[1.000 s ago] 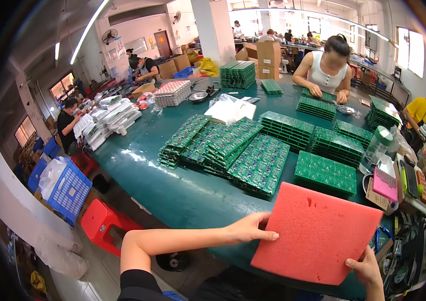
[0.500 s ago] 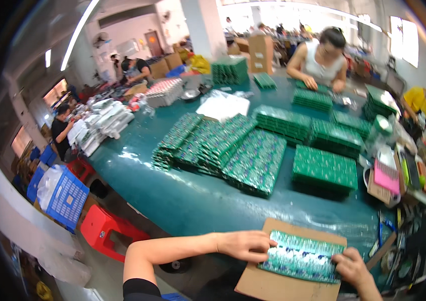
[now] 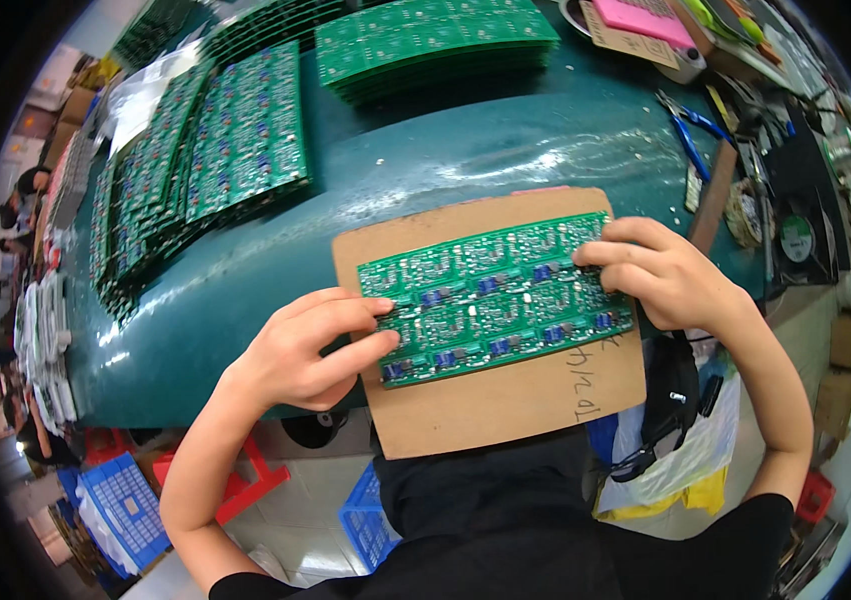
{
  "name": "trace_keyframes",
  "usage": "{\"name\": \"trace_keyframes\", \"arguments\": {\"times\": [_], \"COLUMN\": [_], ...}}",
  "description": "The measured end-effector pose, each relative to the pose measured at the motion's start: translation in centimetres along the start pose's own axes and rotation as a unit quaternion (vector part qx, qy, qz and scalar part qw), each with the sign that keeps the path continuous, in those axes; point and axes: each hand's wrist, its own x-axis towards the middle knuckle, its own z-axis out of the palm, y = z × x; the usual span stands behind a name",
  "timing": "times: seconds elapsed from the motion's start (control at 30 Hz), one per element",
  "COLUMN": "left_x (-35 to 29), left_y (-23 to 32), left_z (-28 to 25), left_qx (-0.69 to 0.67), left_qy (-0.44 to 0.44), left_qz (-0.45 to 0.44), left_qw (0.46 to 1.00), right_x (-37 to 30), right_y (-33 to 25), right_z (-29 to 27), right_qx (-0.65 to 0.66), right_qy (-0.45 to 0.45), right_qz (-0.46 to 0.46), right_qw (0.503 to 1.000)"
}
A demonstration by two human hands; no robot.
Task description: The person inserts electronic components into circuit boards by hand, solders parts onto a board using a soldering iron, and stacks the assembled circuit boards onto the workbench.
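Observation:
A green circuit board (image 3: 495, 300), crowded with small parts and rows of blue and dark components, lies slightly tilted on a brown cardboard sheet (image 3: 475, 425) at the table's near edge. My left hand (image 3: 310, 345) grips the board's left edge, thumb and fingertips bent onto it. At the opposite short edge, my right hand (image 3: 670, 275) holds the upper right part with curled fingers. Handwriting marks the cardboard below the board's right end.
Stacked populated boards (image 3: 250, 140) lie at the left on the green table (image 3: 425, 150). A stack of plainer green boards (image 3: 435, 45) stands at the far side. Blue-handled pliers (image 3: 690, 135) and other tools crowd the right. A blue crate (image 3: 125, 510) and red stool (image 3: 245, 490) are below left.
The view has tipped down and shifted right, so the board and cardboard now appear larger and central. Both hands still hold the board's ends.

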Motion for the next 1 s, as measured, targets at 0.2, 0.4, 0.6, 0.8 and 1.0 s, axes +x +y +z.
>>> {"name": "trace_keyframes", "arguments": {"times": [0.2, 0.4, 0.6, 0.8, 1.0], "left_x": [1.4, -4.1, -18.6, -25.1, -29.7], "left_y": [0.2, 2.7, 8.8, 11.0, 7.9], "left_z": [1.0, -1.4, 1.7, 6.0, 4.5], "left_qx": [-0.073, 0.014, 0.068, 0.21, 0.266], "left_qy": [0.084, 0.303, 0.75, 0.688, 0.626], "left_qz": [-0.116, -0.249, -0.453, -0.584, -0.62], "left_qw": [0.987, 0.92, 0.478, 0.376, 0.392], "right_x": [-0.5, -5.9, -22.3, -29.7, -8.1], "right_y": [-1.3, -2.0, 5.4, 9.2, -3.1], "right_z": [0.5, 0.9, 4.8, 3.8, -2.2], "right_qx": [0.071, 0.512, 0.7, 0.675, 0.309], "right_qy": [0.104, 0.591, 0.639, 0.55, 0.678], "right_qz": [0.106, 0.275, 0.164, 0.121, 0.244], "right_qw": [0.986, 0.559, 0.273, 0.477, 0.621]}}
